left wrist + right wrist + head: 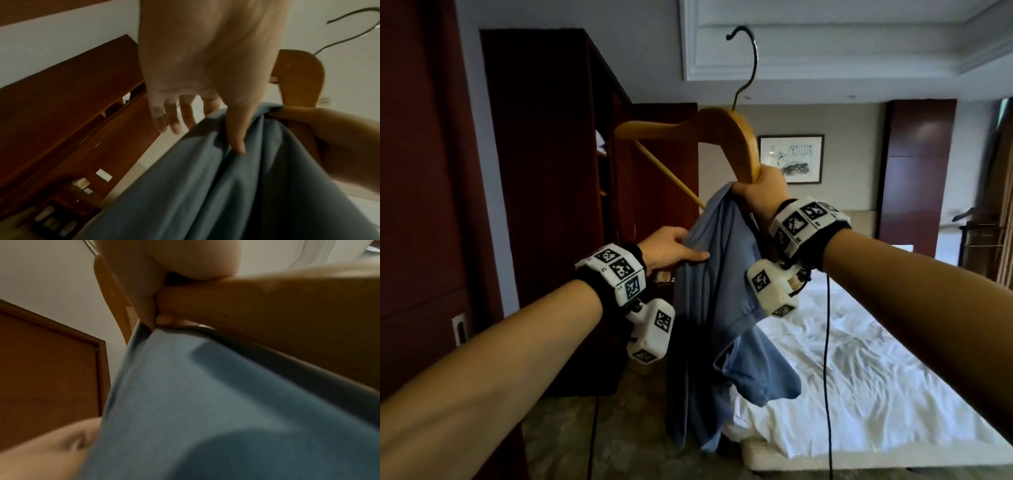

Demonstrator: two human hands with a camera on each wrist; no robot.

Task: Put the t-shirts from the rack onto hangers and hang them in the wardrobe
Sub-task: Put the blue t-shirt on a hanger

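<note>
A blue t-shirt [717,294] hangs in mid-air in front of me. Above it tilts a wooden hanger [726,132] with a dark metal hook [748,58]. My right hand [762,188] grips one arm of the hanger together with the top edge of the shirt. My left hand [671,248] pinches a fold of the shirt lower on its left side, thumb [238,134] on the cloth [216,186]. The right wrist view shows fingers [148,293] curled round the hanger arm [111,293] and the shirt [205,402] below. The dark wardrobe [544,154] stands at the left.
A bed with rumpled white sheets [859,370] fills the lower right. Dark wooden panels [917,171] and a framed picture [791,157] are on the far wall. A stand [983,240] is at the far right. Black cables [827,377] hang from my wrists.
</note>
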